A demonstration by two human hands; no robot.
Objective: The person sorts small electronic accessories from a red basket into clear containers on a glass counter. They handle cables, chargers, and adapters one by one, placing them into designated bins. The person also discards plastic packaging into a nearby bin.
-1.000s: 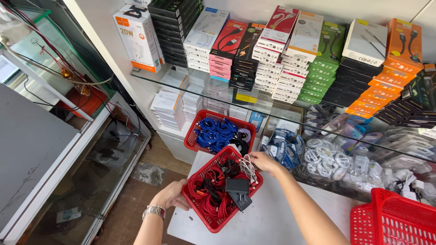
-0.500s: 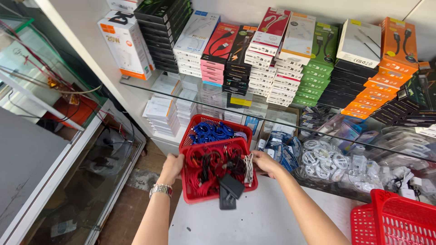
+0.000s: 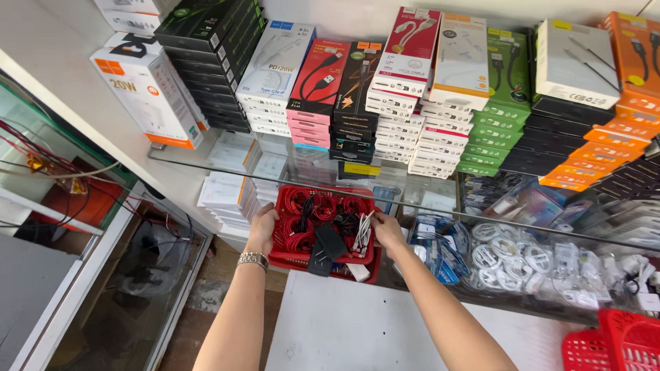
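Both hands clasp a red basket [image 3: 323, 230] of red coiled cables by its ends, left hand [image 3: 262, 229] and right hand [image 3: 387, 231] closed on the rims, holding it under the glass shelf [image 3: 440, 199]

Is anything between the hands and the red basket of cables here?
No. The left hand and right hand both grip the red basket by its side rims, under the glass shelf. A second red basket sits directly beneath it.
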